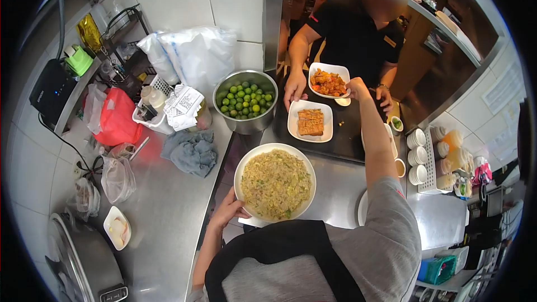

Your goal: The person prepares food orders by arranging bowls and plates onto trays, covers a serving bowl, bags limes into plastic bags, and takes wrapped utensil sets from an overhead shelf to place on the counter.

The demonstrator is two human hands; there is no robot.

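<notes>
My left hand (228,210) grips the near-left rim of a round white plate (244,159) heaped with fried rice, held over the steel counter. My right hand (356,86) reaches far forward and holds the right edge of a white square dish (330,69) of orange sauced food. Just below it sits another square white dish (293,126) with fried slabs, on a black tray (341,134). A person in a black shirt (352,33) stands across the counter, with one hand (293,90) resting by the tray.
A steel pot of limes (246,100) stands behind the rice plate. Grey cloth (193,151), receipts, a red bag (116,117) and plastic bags crowd the left counter. A small dish (117,227) and a rice cooker (84,263) sit near left. Stacked small bowls (417,156) stand right.
</notes>
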